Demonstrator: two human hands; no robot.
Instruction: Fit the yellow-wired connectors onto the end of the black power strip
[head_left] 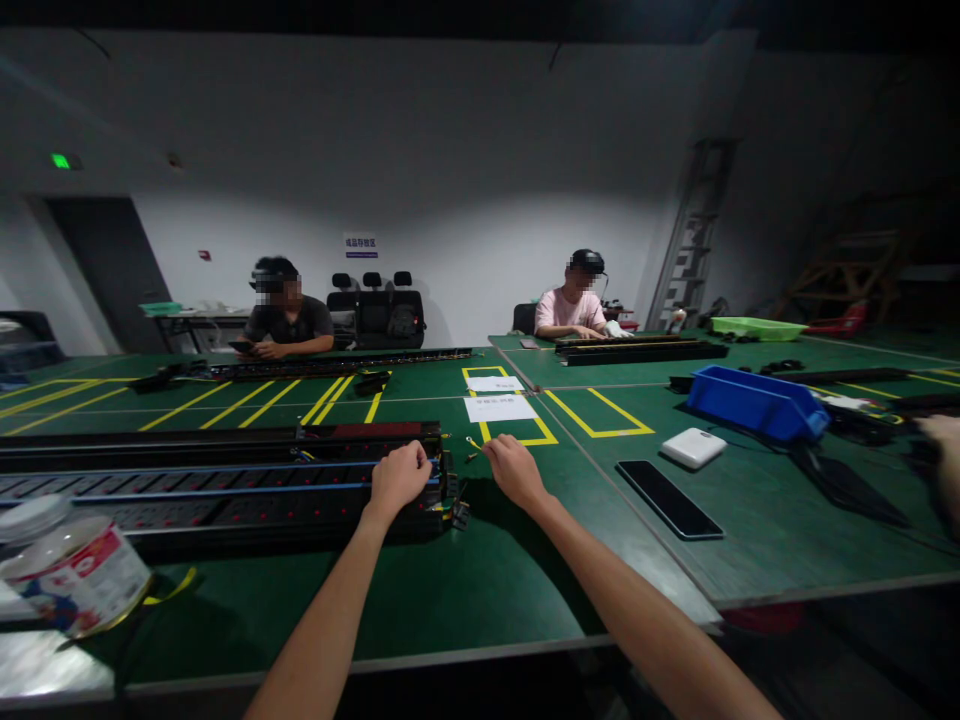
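Note:
My left hand rests on the near end of a long black slotted strip assembly with blue edging. Its fingers are curled together, and whatever they may pinch is hidden. To the right, just off the strip's end, my right hand has thumb and fingers closed on a short yellow-green wire tipped with a ring terminal. Loose wires and a small black connector stick out of the strip's end, between my hands. Both hands are slightly above or on the green table.
A clear jar stands at the left front. On the right lie a phone, a white box-shaped device and a blue bin. Paper sheets lie ahead. Two people sit across the table; another person's hand shows at far right.

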